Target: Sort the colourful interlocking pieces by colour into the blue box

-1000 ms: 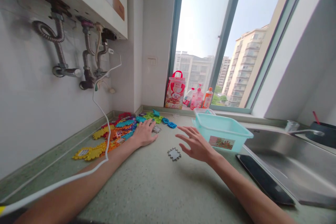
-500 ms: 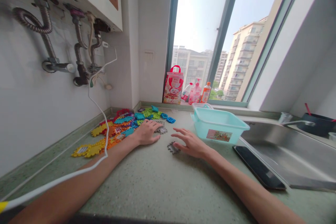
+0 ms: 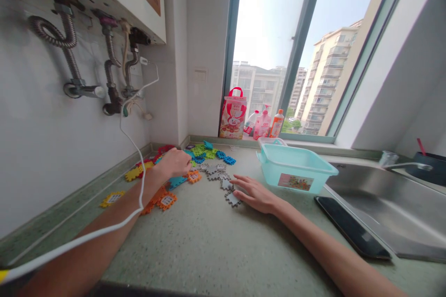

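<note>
My left hand is over the heap of coloured toothed building tiles, its fingers curled down; whatever they hold is hidden. Around it lie orange tiles, some with window grids, blue tiles, green tiles and yellow tiles. My right hand rests low on the counter with fingers spread. Its thumb and fingertips touch the edges of grey tiles. More grey tiles lie flat between the two hands.
A turquoise plastic tub stands right of centre, beside a black phone and the steel sink. A white cable crosses above my left forearm. Bottles and a red-handled bag stand on the windowsill.
My left hand has moved left from the grey tiles onto the coloured heap, and its fingers have curled. Orange tiles lie differently beside it. The right hand has barely moved.
</note>
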A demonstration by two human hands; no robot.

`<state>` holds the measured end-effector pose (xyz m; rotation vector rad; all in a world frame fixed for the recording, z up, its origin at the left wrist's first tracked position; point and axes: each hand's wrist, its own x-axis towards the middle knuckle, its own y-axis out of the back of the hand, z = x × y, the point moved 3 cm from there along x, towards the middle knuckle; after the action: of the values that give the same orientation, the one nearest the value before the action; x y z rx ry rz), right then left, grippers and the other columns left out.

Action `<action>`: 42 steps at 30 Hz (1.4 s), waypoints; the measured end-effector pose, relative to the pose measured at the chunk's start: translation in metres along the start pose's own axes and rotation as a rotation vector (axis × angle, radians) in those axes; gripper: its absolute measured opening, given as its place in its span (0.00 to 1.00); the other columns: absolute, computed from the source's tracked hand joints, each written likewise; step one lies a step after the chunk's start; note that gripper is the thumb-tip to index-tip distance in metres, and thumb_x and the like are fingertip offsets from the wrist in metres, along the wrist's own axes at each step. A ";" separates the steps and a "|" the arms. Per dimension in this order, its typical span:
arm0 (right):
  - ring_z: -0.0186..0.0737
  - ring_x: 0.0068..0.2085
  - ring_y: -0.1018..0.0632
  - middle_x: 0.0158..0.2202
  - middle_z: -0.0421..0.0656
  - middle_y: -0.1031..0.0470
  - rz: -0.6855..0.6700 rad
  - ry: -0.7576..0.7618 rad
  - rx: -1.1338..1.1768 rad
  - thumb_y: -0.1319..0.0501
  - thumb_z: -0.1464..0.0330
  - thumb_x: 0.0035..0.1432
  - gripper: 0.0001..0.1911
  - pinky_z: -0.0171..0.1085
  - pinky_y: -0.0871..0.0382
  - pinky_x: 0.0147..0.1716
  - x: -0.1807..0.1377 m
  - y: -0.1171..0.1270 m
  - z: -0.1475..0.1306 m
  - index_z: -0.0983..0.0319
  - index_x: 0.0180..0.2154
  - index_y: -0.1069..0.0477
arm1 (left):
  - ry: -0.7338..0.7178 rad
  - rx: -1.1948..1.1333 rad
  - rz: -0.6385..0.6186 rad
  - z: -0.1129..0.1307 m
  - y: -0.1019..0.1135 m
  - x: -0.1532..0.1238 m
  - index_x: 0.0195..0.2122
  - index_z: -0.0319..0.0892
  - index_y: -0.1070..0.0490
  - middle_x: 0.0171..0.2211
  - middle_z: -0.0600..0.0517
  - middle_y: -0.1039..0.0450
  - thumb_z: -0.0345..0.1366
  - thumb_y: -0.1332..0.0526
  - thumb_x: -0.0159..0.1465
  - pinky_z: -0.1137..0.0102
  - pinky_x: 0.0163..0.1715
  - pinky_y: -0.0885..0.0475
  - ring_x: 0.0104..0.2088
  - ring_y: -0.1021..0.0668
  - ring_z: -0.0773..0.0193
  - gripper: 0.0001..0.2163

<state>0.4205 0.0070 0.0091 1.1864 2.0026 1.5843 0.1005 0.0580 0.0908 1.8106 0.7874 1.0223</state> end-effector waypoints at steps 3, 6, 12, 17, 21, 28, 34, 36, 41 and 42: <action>0.54 0.70 0.33 0.70 0.53 0.36 -0.011 0.007 0.014 0.54 0.43 0.72 0.35 0.55 0.40 0.69 -0.001 0.001 -0.001 0.57 0.66 0.31 | 0.007 0.003 0.014 -0.001 -0.001 0.000 0.33 0.44 0.19 0.32 0.44 0.19 0.51 0.41 0.68 0.62 0.38 0.33 0.33 0.20 0.54 0.18; 0.53 0.69 0.32 0.69 0.54 0.34 -0.010 0.024 0.008 0.55 0.44 0.73 0.34 0.55 0.39 0.68 -0.001 0.003 -0.002 0.57 0.64 0.28 | -0.067 -0.013 0.048 0.008 -0.012 0.002 0.34 0.44 0.18 0.34 0.43 0.19 0.58 0.43 0.68 0.60 0.43 0.33 0.39 0.21 0.51 0.23; 0.51 0.68 0.31 0.68 0.54 0.33 -0.015 0.028 -0.010 0.56 0.46 0.74 0.33 0.51 0.38 0.68 0.000 0.005 -0.005 0.57 0.62 0.27 | -0.172 -0.098 0.059 0.034 -0.031 0.000 0.35 0.44 0.18 0.39 0.42 0.21 0.64 0.43 0.67 0.57 0.51 0.36 0.46 0.24 0.48 0.27; 0.53 0.69 0.32 0.69 0.56 0.34 -0.022 0.017 0.003 0.54 0.46 0.74 0.33 0.52 0.39 0.68 -0.002 0.007 -0.005 0.59 0.63 0.27 | -0.283 -0.189 0.056 0.049 -0.034 -0.003 0.52 0.50 0.20 0.54 0.44 0.23 0.63 0.43 0.68 0.56 0.54 0.36 0.54 0.25 0.48 0.26; 0.57 0.69 0.33 0.70 0.57 0.37 -0.028 0.038 0.046 0.47 0.44 0.70 0.35 0.54 0.40 0.68 -0.004 0.009 -0.003 0.59 0.65 0.29 | -0.362 -0.263 0.039 0.060 -0.043 -0.002 0.63 0.54 0.28 0.63 0.46 0.29 0.61 0.48 0.72 0.55 0.61 0.38 0.62 0.27 0.48 0.26; 0.58 0.64 0.27 0.64 0.54 0.28 -0.019 0.140 0.043 0.32 0.47 0.60 0.33 0.55 0.34 0.65 -0.003 0.011 -0.002 0.57 0.61 0.25 | -0.162 -0.321 -0.078 0.066 -0.064 0.007 0.69 0.44 0.35 0.69 0.43 0.35 0.50 0.53 0.76 0.55 0.65 0.40 0.69 0.33 0.49 0.27; 0.58 0.65 0.28 0.67 0.54 0.32 0.033 0.097 0.026 0.34 0.50 0.63 0.28 0.54 0.34 0.65 -0.003 0.008 -0.001 0.55 0.60 0.24 | -0.161 -0.303 -0.047 0.063 -0.058 0.004 0.64 0.45 0.30 0.64 0.43 0.28 0.46 0.50 0.74 0.53 0.62 0.37 0.64 0.28 0.48 0.23; 0.56 0.65 0.27 0.66 0.54 0.30 0.041 0.111 0.026 0.33 0.50 0.63 0.27 0.52 0.33 0.65 -0.003 0.009 -0.001 0.55 0.58 0.24 | -0.199 -0.312 -0.027 0.065 -0.055 0.002 0.66 0.48 0.32 0.63 0.45 0.27 0.45 0.49 0.74 0.53 0.62 0.38 0.63 0.27 0.48 0.22; 0.55 0.62 0.25 0.63 0.52 0.28 0.010 0.150 0.062 0.28 0.50 0.57 0.33 0.50 0.32 0.64 -0.004 0.016 -0.001 0.56 0.60 0.25 | -0.329 -0.320 -0.004 0.079 -0.049 -0.001 0.69 0.56 0.36 0.59 0.48 0.25 0.37 0.48 0.72 0.53 0.62 0.39 0.59 0.25 0.51 0.24; 0.54 0.61 0.24 0.61 0.51 0.26 0.006 0.161 0.071 0.28 0.51 0.56 0.32 0.49 0.32 0.63 -0.004 0.018 -0.002 0.56 0.59 0.24 | -0.341 -0.317 -0.003 0.082 -0.048 -0.001 0.69 0.56 0.35 0.59 0.48 0.25 0.36 0.47 0.72 0.53 0.62 0.39 0.58 0.25 0.50 0.24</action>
<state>0.4292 0.0035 0.0251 1.1232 2.1739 1.6721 0.1677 0.0449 0.0245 1.6455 0.3952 0.7579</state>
